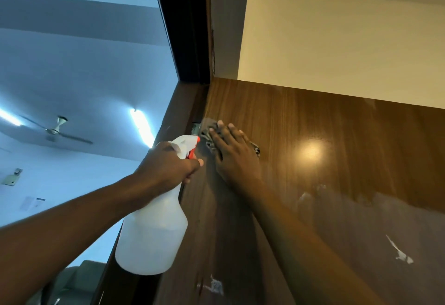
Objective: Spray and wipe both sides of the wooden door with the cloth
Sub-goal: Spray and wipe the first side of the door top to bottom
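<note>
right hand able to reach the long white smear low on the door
Probably yes: right hand presses grey cloth on the brown wooden door; long white smear lies lower, unobstructed.

wooden door: glossy brown grain, white smears | cloth: dark, flat on door near top corner | spray bottle: white, red trigger, tilted

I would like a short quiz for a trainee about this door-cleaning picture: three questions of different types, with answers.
1. True or false: the right hand presses the cloth flat against the wooden door.
2. What holds the spray bottle? A) the left hand B) a shelf C) nothing, it hangs on the door
3. Fill in: the bottle's trigger is ___ in colour.
Key: 1 true; 2 A; 3 red.
</note>
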Tool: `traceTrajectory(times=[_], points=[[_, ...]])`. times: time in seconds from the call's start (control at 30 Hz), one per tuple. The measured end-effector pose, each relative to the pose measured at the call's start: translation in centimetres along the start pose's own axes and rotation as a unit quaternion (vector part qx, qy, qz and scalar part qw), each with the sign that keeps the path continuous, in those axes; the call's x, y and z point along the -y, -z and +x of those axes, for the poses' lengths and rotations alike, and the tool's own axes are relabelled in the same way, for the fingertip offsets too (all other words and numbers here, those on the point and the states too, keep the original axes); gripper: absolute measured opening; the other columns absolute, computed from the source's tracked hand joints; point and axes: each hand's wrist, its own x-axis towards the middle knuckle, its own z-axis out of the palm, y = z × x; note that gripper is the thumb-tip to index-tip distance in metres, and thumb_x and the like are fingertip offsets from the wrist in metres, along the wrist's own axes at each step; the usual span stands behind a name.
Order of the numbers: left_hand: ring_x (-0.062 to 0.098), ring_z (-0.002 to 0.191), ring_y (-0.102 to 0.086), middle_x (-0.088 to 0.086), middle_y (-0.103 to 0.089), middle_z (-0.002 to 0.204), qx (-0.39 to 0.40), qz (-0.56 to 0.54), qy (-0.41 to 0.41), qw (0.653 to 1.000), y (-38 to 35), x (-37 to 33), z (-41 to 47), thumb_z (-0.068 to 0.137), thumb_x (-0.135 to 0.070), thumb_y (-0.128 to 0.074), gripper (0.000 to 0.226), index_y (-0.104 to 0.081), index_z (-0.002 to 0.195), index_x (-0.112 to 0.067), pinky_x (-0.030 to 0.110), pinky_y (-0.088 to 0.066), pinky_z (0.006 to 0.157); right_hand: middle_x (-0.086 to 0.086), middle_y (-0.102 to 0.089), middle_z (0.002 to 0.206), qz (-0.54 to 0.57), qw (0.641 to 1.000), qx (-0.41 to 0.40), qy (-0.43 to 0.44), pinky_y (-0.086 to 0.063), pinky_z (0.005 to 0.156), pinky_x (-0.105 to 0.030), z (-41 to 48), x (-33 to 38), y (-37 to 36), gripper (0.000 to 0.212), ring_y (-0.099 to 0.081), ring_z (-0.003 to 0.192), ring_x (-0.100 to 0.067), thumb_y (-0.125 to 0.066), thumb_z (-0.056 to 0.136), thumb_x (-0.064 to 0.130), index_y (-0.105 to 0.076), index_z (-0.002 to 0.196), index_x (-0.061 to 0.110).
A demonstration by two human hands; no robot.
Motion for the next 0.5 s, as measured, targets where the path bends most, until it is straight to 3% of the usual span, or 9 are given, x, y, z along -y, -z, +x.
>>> traceTrajectory(times=[0.13,0.27,0.33,0.5], points=[[0.018,0.069,-0.067,0.006,-0.070,0.078,0.001,0.002,0.006,1.000,1.4,1.5,-0.8,0.083,-0.040,-0.066,0.032,-0.065,0.090,-0.010,0.029,-0.050,0.076,0.007,-0.010,0.167,-0.008,0.999,0.025,0.033,0.000,0.123,-0.038,-3.9,-1.3,0.2,0.056,-0.005,0.154,-0.017,-0.036,0.105,0.045,-0.019,0.158,0.035],[0.016,0.063,-0.068,0.005,-0.071,0.072,0.000,-0.015,0.000,1.000,2.1,2.9,-0.7,0.081,-0.038,-0.068,0.028,-0.067,0.087,-0.011,0.032,-0.055,0.078,0.004,-0.006,0.168,0.001,0.996,-0.015,-0.083,-0.001,0.126,-0.041,-1.0,-2.4,0.7,0.056,0.000,0.155,-0.020,-0.030,0.107,0.044,-0.016,0.159,0.031],[0.018,0.065,-0.069,0.005,-0.071,0.074,0.005,-0.019,0.000,1.000,1.9,3.0,-0.7,0.081,-0.038,-0.068,0.028,-0.066,0.091,-0.011,0.035,-0.056,0.081,0.001,-0.012,0.168,0.005,0.994,-0.047,-0.100,-0.001,0.125,-0.041,2.2,-0.8,0.4,0.053,-0.003,0.155,-0.023,-0.030,0.107,0.041,-0.023,0.158,0.028],[0.015,0.065,-0.069,0.004,-0.071,0.076,-0.019,-0.025,0.005,1.000,1.2,2.6,-1.1,0.080,-0.039,-0.069,0.035,-0.064,0.097,-0.009,0.031,-0.054,0.077,0.001,-0.017,0.167,-0.004,0.999,-0.033,-0.024,0.000,0.123,-0.041,5.2,4.9,-1.2,0.052,-0.008,0.155,-0.025,-0.036,0.106,0.039,-0.029,0.157,0.028]])
